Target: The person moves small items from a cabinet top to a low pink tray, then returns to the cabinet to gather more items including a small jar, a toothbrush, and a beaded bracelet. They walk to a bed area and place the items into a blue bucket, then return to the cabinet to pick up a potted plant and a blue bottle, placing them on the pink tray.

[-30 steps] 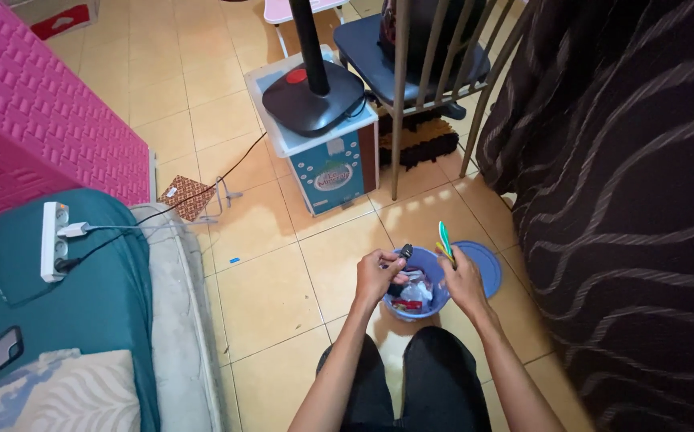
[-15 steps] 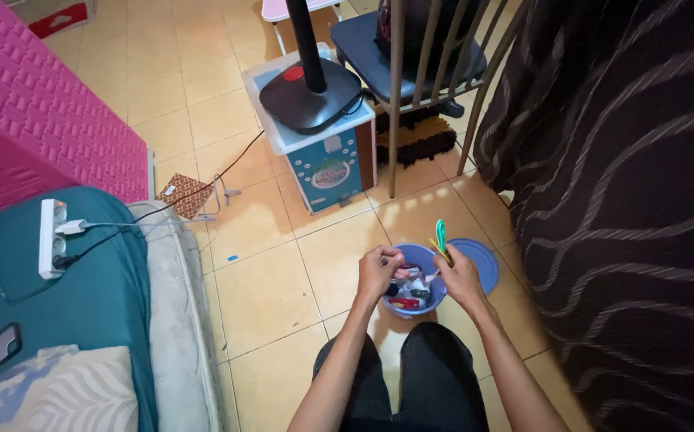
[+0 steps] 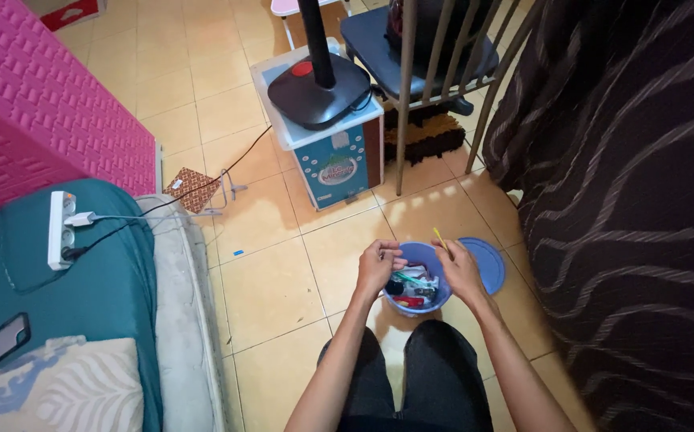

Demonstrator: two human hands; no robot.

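My left hand (image 3: 379, 266) curls over the near left rim of the small round blue plastic tub (image 3: 420, 282), fingers bent down towards the clutter inside; whether they pinch anything I cannot tell, since the fingertips are too small to read. My right hand (image 3: 460, 272) rests against the tub's right rim and pinches a thin yellow stick-like thing (image 3: 440, 238) that pokes up and away from my fingers. The tub sits on the pale orange tiled floor (image 3: 267, 280) just in front of my knees in black trousers (image 3: 411, 376), between both hands, and it holds a jumble of small items, among them something red, something green and something white. Just beyond my right hand, touching the tub or nearly so, lies the flat round blue lid (image 3: 484, 264). Further right hangs a dark brown curtain with pale wavy lines (image 3: 627, 200). Ahead of my hands stands a blue and white box (image 3: 332, 156) with the round black base of a standing fan (image 3: 319, 90) on top of it, and next to that a metal-legged chair with a dark seat (image 3: 423, 48). Well to my left is a mattress under a teal sheet (image 3: 83, 296), carrying a white power strip (image 3: 60, 228) with a plug in it, a dark phone (image 3: 1, 340) and a patterned pillow (image 3: 59, 392). Beyond the bed stands a pink embossed wall panel (image 3: 43, 112).
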